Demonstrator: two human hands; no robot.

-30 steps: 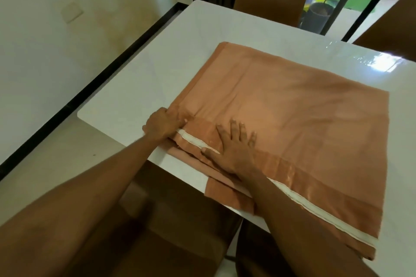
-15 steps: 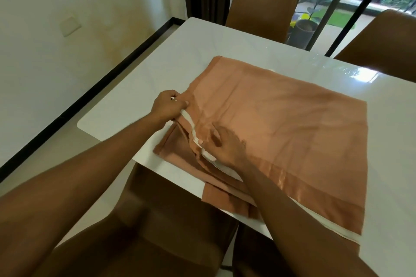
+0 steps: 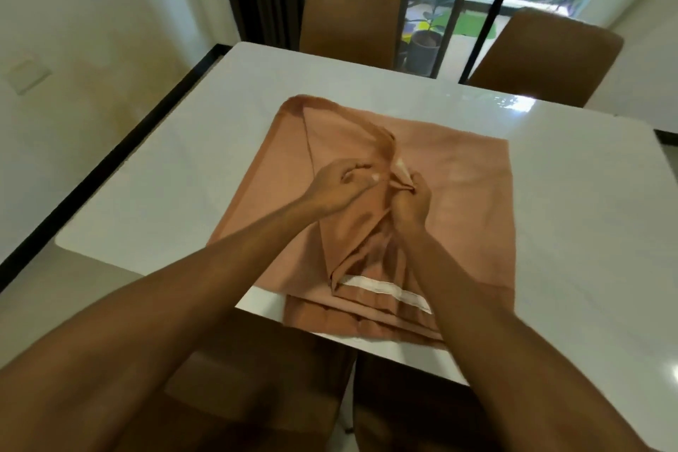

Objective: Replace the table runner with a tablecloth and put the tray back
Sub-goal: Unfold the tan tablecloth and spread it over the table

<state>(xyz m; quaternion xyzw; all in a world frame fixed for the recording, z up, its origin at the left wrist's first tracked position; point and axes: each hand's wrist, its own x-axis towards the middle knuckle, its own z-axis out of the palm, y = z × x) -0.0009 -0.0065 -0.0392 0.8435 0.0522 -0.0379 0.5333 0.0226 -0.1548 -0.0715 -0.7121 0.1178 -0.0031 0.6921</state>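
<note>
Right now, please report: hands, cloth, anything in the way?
Left hand and right hand both pinch orange cloth, layer lifted. Cloth part-folded on white table. Nothing lies on it.

The tablecloth (image 3: 495, 202) is a peach-brown fabric, folded in several layers into a rough square on the white table (image 3: 176, 176), with its near edge overhanging the table's near edge. A white band crosses the near fold. The top layer is drawn up from the left and bunched at the middle
</note>
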